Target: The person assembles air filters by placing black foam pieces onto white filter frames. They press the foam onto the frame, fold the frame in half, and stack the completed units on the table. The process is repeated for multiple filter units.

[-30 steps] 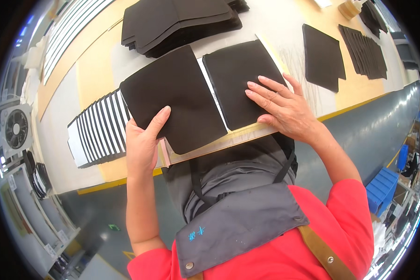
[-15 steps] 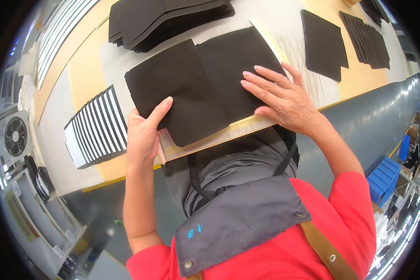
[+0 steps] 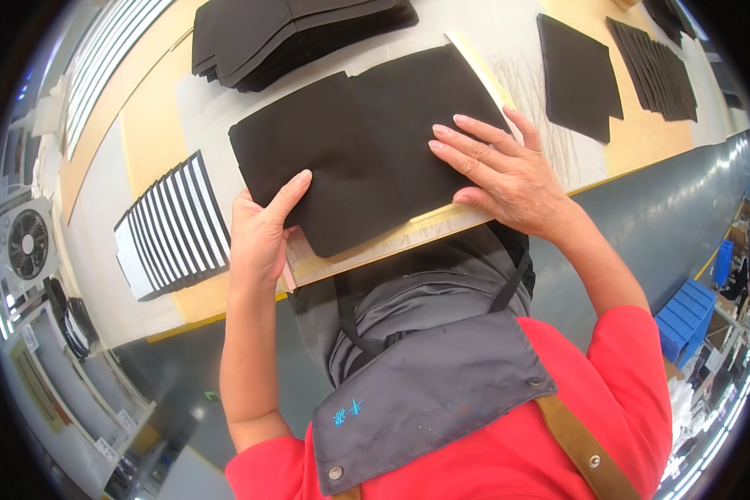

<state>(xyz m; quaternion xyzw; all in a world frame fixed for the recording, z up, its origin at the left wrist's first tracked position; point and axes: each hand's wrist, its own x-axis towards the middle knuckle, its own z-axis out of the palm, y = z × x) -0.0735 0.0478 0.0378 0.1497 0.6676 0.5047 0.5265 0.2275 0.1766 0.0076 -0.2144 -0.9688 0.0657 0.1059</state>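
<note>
In front of me lie two flat black panels of fabric-like sheet, edge to edge or slightly overlapping; which one is on top I cannot tell. My left hand (image 3: pixel 260 232) grips the left black panel (image 3: pixel 333 167) at its near left side, thumb on top and fingers hidden underneath. On the right black panel (image 3: pixel 421 92) my right hand (image 3: pixel 508 179) lies flat with its fingers spread, holding nothing. A pale yellow strip (image 3: pixel 478 71) shows along the right panel's far right edge.
A thick stack of black panels (image 3: pixel 292 37) stands beyond the work. To the left is a fanned row of black-and-white pieces (image 3: pixel 175 229). More black panels (image 3: pixel 577 79) and a fanned black pile (image 3: pixel 652 71) lie right. The table's front edge (image 3: pixel 375 253) runs close to me.
My left hand and the left panel have shifted slightly to the right and away from me. My right hand stays almost where it was on the right panel.
</note>
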